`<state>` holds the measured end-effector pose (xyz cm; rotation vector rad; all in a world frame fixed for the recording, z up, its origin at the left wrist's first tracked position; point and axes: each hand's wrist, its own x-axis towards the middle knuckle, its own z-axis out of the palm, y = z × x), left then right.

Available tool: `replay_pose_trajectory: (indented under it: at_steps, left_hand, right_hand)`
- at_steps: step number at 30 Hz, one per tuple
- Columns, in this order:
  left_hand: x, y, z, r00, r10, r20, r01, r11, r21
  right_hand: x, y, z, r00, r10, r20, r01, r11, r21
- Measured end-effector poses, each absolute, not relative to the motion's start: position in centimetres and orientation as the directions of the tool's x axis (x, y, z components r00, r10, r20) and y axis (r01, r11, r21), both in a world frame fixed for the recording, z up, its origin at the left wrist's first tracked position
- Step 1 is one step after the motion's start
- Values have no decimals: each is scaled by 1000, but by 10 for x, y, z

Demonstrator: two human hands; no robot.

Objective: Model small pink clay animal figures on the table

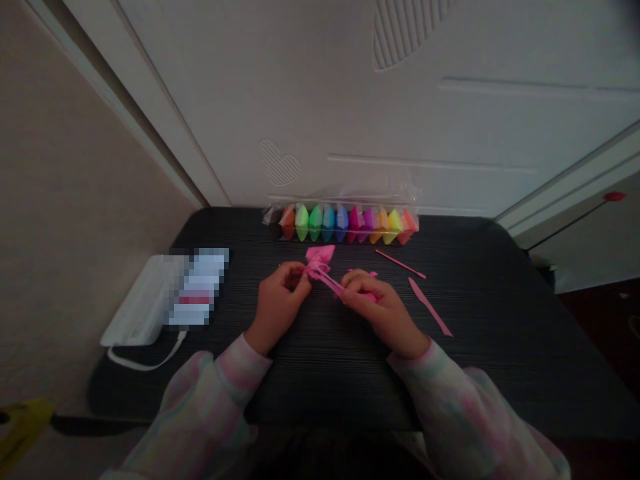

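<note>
Pinched in my left hand [279, 301] is a small pink packet [321, 255], its top sticking up past the fingertips. Stretched strands of pink clay [330, 283] run from the packet across to my right hand [376, 305]. The right fingers are closed on the clay's other end, and more pink shows behind and below them, partly hidden. Right of that hand lie a thin pink modelling stick [400, 264] and a pink plastic modelling knife [429, 305], both flat on the dark table [320, 373].
A clear plastic bag holding a row of coloured clay packets [342, 223] lies at the table's back edge, against a white panel [310, 100]. At the left are a white case-like object [134, 300] and a phone with a blurred screen [200, 287], with a white cable [145, 365] by them.
</note>
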<state>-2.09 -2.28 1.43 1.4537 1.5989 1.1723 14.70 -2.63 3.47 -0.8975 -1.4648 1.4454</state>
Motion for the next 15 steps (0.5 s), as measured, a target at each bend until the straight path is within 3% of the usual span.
replay_pose_trajectory:
  at_steps: [2, 5, 10, 15]
  left_hand:
    - [-21, -22, 17, -189, 981, 51, 332, 15, 943]
    - [-21, -19, 20, -213, 977, 1, 253, 54, 966]
    - [-24, -18, 20, -262, 965, 4, 219, 55, 974]
    - [-22, -25, 16, -162, 966, 199, 418, -116, 901]
  right_hand:
    - [147, -28, 36, -352, 928, 122, 98, 166, -981]
    - [142, -33, 36, -391, 920, 32, 221, 128, -967]
    - [135, -37, 29, -414, 909, -55, 21, -51, -998]
    - [133, -32, 24, -321, 934, -156, 59, -145, -988]
